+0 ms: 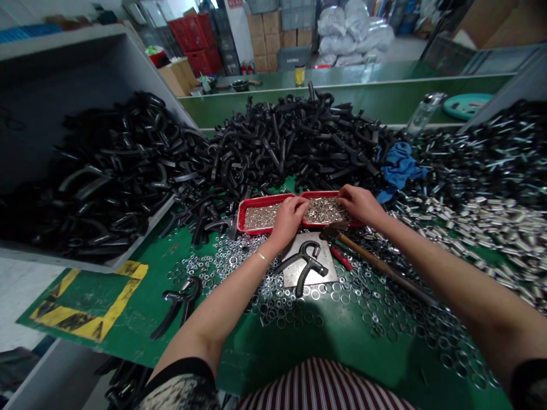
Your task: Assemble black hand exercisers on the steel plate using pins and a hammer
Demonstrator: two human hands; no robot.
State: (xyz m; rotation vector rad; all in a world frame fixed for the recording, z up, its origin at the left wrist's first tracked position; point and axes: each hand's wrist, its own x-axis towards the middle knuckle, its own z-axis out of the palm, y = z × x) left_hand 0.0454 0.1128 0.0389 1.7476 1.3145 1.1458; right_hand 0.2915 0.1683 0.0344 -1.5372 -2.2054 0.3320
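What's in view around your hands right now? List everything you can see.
Trays: two, red, side by side just past the hands.
Small parts: many, silver, filling both trays.
Black handles: many, heaped behind the trays and in the bin at left.
Plate: one, grey metal, a black handle on it.
Washers: many, silver, scattered across the green table.
Metal tubes: many, silver, heaped at right.
Hammer: one, brown handle, right of the plate.
Cloth: one, blue, right of the black heap.
Left hand: one, over the trays' meeting rims.
Right hand: one, at the right tray's far end.
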